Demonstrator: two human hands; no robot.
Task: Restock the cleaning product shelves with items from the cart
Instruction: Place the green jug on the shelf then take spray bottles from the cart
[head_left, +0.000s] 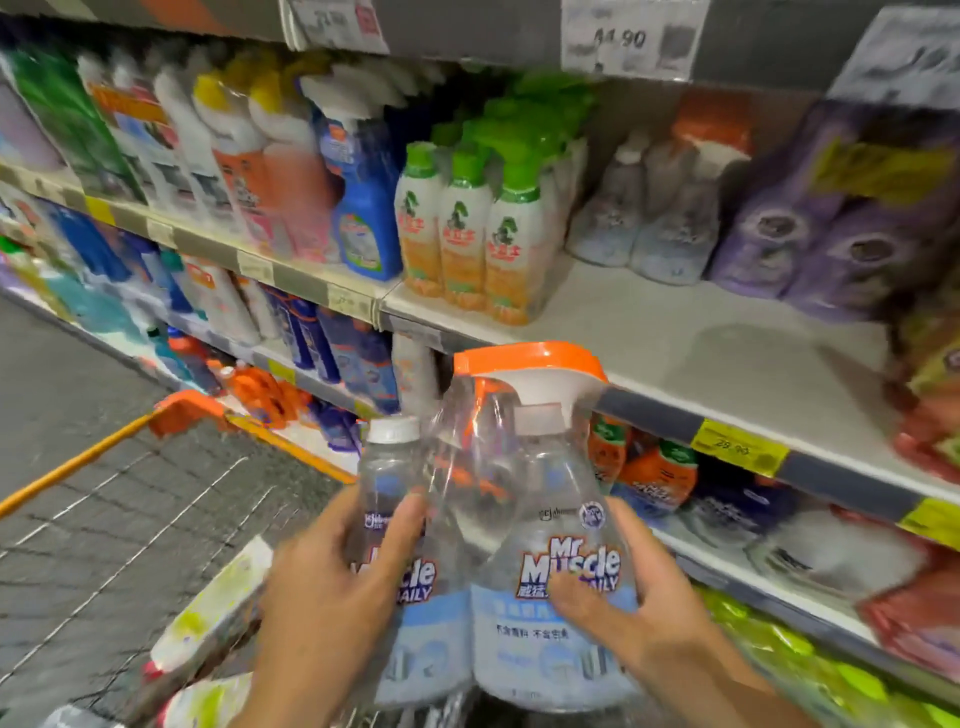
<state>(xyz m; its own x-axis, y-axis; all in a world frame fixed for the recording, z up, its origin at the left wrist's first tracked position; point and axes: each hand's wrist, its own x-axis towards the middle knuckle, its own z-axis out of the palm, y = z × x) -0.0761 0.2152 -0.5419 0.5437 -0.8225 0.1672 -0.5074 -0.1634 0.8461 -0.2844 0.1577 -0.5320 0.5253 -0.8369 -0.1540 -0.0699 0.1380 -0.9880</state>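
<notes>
Both hands are on it now: the shrink-wrapped twin pack (483, 483) is held up over the near end of the cart (187, 410), just in front of the shelf (701, 343). The pack stands upright with its long axis vertical, tops up and labels facing the camera. The left hand (332, 587) grips the refill bottle (389, 467) on the pack's left, thumb laid across the front and fingers curled behind. The right hand (634, 597) clasps the spray bottle (545, 649) on the right, thumb on the label and fingers round its side. The orange trigger head (524, 364) tops the pack and reaches left, above the refill's white cap (393, 428), level with the shelf's front edge.

On that shelf there is a bare patch of board. Green-capped bottles (462, 234) stand to its left, matching clear packs (649, 223) at the far side and purple packs (831, 228) on the right. A yellow price tag (737, 444) sits on the edge strip. The shelves are blurred.
</notes>
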